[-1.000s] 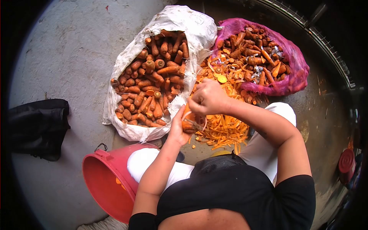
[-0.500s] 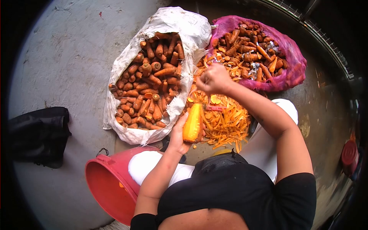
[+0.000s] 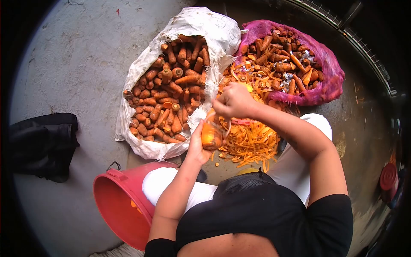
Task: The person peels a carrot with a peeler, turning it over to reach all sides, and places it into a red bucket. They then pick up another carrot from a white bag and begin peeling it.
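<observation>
My left hand (image 3: 197, 147) is closed around a large, thick carrot (image 3: 211, 136), partly peeled, with bright orange-yellow flesh and some darker skin showing. Just above it, my right hand (image 3: 234, 101) is in a fist close to the carrot's upper end. A pale, blurred shape shows below that fist; what the fingers grip is smeared by motion. Beneath both hands spreads a heap of orange peelings (image 3: 252, 143), with a small pinkish-red object (image 3: 242, 122) lying on it.
A white sack (image 3: 141, 150) of unpeeled carrots lies open ahead. Beside it, a magenta mesh sack (image 3: 336, 70) holds more carrots and scraps. A red bucket (image 3: 124, 180) is tipped by my left leg; dark cloth (image 3: 43, 145) lies far left. At right sits a red container (image 3: 388, 176).
My right hand has come down and slightly left, close to the carrot. The carrot has turned in my left hand, with darker skin now facing up. The view has shifted slightly.
</observation>
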Available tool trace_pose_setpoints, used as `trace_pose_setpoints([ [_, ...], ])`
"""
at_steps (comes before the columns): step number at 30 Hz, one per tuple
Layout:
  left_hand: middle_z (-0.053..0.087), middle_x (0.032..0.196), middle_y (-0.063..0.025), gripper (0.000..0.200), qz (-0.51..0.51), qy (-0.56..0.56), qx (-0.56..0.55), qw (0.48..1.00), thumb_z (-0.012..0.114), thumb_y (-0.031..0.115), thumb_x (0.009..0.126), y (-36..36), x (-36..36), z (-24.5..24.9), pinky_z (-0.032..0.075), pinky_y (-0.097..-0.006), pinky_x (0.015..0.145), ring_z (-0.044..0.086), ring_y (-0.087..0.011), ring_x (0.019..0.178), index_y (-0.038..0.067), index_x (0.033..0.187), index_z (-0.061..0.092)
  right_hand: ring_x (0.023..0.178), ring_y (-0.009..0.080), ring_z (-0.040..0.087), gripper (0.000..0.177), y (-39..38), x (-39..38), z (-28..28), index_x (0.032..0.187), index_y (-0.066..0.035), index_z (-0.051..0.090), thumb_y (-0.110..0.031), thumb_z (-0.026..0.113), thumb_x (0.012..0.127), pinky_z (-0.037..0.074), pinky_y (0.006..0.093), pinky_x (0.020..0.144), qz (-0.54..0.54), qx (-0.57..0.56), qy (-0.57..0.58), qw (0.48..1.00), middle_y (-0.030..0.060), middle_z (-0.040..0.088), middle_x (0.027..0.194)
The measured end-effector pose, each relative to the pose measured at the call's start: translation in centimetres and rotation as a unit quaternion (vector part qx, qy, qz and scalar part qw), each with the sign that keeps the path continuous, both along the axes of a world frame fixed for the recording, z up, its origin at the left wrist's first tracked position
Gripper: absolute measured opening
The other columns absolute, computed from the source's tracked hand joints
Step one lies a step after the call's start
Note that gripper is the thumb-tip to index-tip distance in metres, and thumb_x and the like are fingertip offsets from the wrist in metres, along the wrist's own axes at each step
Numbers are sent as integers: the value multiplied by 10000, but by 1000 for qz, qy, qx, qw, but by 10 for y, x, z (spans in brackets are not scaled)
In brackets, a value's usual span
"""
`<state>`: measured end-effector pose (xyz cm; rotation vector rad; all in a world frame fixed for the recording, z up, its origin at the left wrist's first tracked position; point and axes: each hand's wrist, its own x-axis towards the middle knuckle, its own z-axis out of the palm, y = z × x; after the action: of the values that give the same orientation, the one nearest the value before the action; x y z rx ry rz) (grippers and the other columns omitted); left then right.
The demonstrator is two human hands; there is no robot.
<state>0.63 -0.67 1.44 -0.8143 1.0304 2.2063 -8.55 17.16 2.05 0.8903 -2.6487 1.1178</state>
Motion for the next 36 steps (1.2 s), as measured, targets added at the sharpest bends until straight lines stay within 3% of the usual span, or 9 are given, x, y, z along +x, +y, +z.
trace_pose_setpoints([
  [10,612,1092,-102,465,-1,3,93,996,426,438,969,6,2,-7,521,-360,860,624,-213,973,46,1205,509,457,238,478,356,-10,27,-2,421,-137,527,-218,610,758,356,371,497,55,-15,125,991,27,514,448],
  [16,625,978,-83,382,-20,35,82,996,408,392,980,7,5,-12,540,-354,691,627,-203,847,64,1122,542,455,262,491,351,-10,23,-6,427,-124,534,-217,611,757,380,379,490,49,-50,106,992,59,502,444],
  [19,620,1082,-108,415,-24,75,133,988,409,370,992,3,4,-10,518,-383,872,626,-219,986,31,1214,499,435,274,494,351,-11,23,-9,435,-116,544,-225,612,761,389,386,467,47,-65,76,994,76,498,445],
  [22,631,898,-77,412,47,11,4,999,363,429,981,19,0,17,523,-358,571,633,-200,748,74,1093,539,414,276,492,352,-15,23,-12,444,-116,563,-235,608,772,394,388,448,46,-78,47,995,81,497,443],
  [24,638,903,-96,430,-8,33,14,999,372,435,975,6,-1,2,537,-362,582,645,-212,734,66,1128,532,406,272,495,351,-15,18,-19,454,-124,590,-242,598,785,400,383,443,56,-68,50,995,77,498,440],
  [27,637,890,-141,477,-61,58,-14,996,382,445,967,0,16,6,553,-368,576,656,-246,688,54,1212,502,448,286,572,374,15,-17,-16,518,-109,657,-347,554,788,468,389,474,-68,25,-8,997,108,555,478],
  [29,630,883,-151,487,-118,71,12,990,374,449,970,-1,24,22,553,-371,567,652,-259,670,54,1227,494,501,280,603,409,46,-41,-31,533,-109,663,-361,508,815,493,402,571,-100,167,-10,981,109,581,506],
  [31,618,926,-151,502,-126,83,72,986,367,449,978,-3,21,25,564,-375,614,654,-258,735,47,1259,473,551,283,624,432,48,-42,-35,544,-115,666,-369,472,835,493,414,652,-204,167,-11,965,110,603,532],
  [36,605,976,-140,510,-57,63,80,993,379,450,986,-3,9,18,573,-406,704,649,-259,803,23,1250,468,433,249,588,389,36,-37,-14,560,-131,694,-378,525,808,476,374,459,-195,19,-74,978,80,569,457],
])
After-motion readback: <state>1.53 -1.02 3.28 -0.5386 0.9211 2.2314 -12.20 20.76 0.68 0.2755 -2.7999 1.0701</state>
